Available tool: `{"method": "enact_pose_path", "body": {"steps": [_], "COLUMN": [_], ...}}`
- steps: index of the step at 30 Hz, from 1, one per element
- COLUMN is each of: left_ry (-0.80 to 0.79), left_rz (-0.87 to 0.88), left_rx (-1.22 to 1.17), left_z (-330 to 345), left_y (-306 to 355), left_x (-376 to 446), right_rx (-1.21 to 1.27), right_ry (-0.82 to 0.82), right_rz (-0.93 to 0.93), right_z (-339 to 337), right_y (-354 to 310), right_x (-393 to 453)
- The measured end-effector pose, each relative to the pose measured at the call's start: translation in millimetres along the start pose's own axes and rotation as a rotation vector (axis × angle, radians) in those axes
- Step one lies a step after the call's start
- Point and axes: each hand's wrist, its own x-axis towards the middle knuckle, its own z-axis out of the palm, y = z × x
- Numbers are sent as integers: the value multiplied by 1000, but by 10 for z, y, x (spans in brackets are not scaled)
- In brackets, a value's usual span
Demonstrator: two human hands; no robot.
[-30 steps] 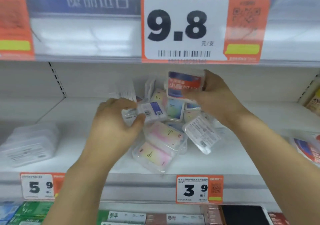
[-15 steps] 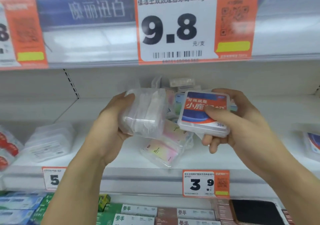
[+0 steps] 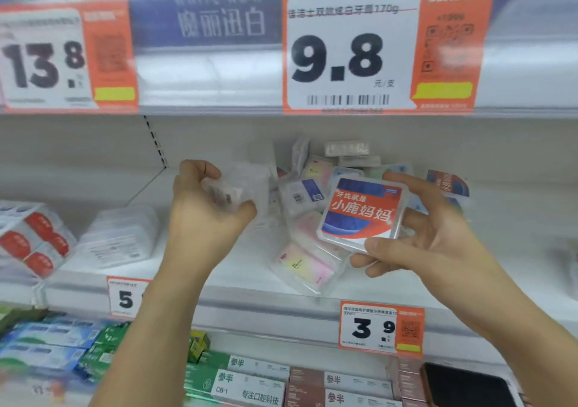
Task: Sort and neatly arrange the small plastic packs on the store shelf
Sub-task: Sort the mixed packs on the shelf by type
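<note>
Two hands busy: left hand (image 3: 208, 216) curled round clear plastic pack (image 3: 228, 189); right hand (image 3: 428, 244) pinches square red-blue labelled pack (image 3: 362, 212), both above white shelf (image 3: 250, 300). Risk: elbow nudges loose pack heap (image 3: 305, 250) off edge.

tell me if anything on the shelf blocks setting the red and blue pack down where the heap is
Yes. The red and blue pack is held in the right hand, above and in front of a loose heap of pastel packs lying tilted across each other on the shelf. The heap fills that spot, so it would need straightening first.
</note>
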Motion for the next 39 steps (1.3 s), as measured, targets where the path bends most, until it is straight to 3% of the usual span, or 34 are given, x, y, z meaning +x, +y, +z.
{"method": "enact_pose_path", "body": {"steps": [3,7,10,14,23,26,30,32,35,39], "left_ry": [-27,-86,-119,-40,-24,110,278,209,-109,-565], "left_rz": [117,144,127,104,-160,-70,86,182,283,389], "left_rx": [166,469,546,617,544,684,405,269,153,554], "left_z": [-192,-293,-333,-383,-233,-184,-61,139,548,1019], "left_y": [-180,-416,-513,-492,-396,-335,16,247,505,650], "left_x": [62,78,46,44,-30,-34,-108,-225,-452,-710], "right_rx": [3,20,37,31,-12,5,16,18,33,6], "right_ry": [7,-19,-39,-36,27,27,83,144,305,606], "right_rz": [-12,-26,-22,-7,-13,3,15,19,37,77], "right_z": [54,153,220,227,9,-38,-196,-316,-585,-1142], "right_y": [4,5,26,71,73,79,44,15,-6,116], "right_x": [21,32,45,37,-82,-126,-158,-186,-244,-387]}}
